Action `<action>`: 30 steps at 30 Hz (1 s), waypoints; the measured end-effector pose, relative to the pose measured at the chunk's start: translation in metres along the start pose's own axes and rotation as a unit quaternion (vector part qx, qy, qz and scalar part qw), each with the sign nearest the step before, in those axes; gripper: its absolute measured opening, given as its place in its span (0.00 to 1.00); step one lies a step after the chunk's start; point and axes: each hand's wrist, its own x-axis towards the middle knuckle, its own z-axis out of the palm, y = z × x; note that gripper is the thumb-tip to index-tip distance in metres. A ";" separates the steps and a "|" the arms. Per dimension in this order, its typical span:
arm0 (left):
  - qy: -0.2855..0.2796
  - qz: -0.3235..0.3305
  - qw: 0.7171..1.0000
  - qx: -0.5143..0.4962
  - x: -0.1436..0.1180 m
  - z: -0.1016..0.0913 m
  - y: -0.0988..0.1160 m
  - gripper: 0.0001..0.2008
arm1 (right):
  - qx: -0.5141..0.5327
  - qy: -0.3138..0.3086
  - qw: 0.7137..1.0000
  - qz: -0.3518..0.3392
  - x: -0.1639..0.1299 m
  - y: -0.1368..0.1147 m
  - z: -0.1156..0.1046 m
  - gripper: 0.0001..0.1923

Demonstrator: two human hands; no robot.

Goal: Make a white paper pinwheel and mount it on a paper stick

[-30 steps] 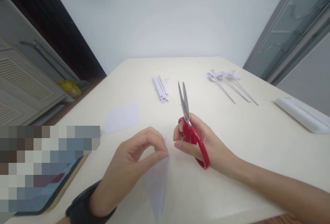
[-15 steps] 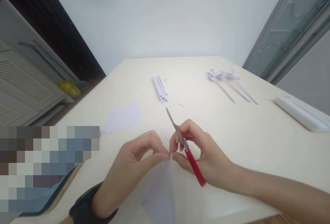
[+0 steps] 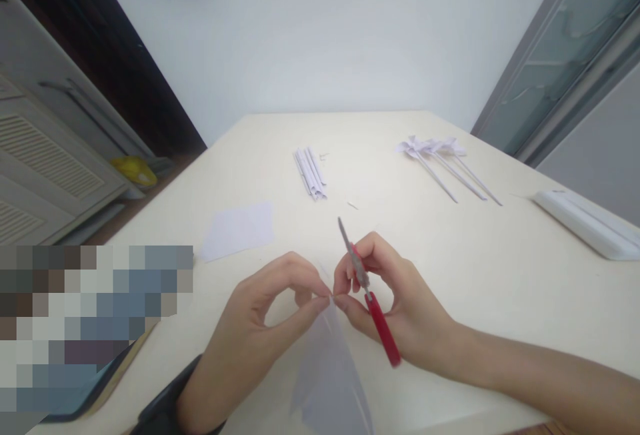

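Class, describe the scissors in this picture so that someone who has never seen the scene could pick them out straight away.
Start at the cream table and come to its near edge, where two hands meet over a folded white paper. The scissors sit in the right hand, blades shut and pointing away. Their red handles are the only red thing among the white paper items.

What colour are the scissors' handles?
Red, on the scissors held in the right hand; head view.

A pixelated block (image 3: 95,328) masked the lower left of the frame. The folded paper (image 3: 330,375) ran off the bottom edge, and the scissors (image 3: 367,291) handles sat hidden inside the right hand (image 3: 395,305).
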 end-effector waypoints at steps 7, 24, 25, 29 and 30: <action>-0.020 0.032 0.999 0.031 0.003 -0.002 0.008 0.06 | 0.006 -0.005 1.000 -0.002 -0.003 0.003 0.003 0.24; 0.060 0.027 0.997 0.034 0.003 -0.010 0.006 0.07 | -0.192 -0.003 0.981 0.033 0.007 0.002 -0.011 0.12; 0.059 0.024 0.998 0.030 0.003 -0.011 0.007 0.06 | -0.205 -0.008 0.978 0.034 0.007 0.003 -0.010 0.12; 0.058 0.018 0.998 0.003 0.004 -0.013 0.011 0.04 | -0.249 -0.027 0.968 0.006 0.007 0.007 -0.008 0.15; 0.058 0.018 0.998 -0.004 0.003 -0.014 0.011 0.04 | -0.256 -0.031 0.966 -0.004 0.007 0.008 -0.008 0.15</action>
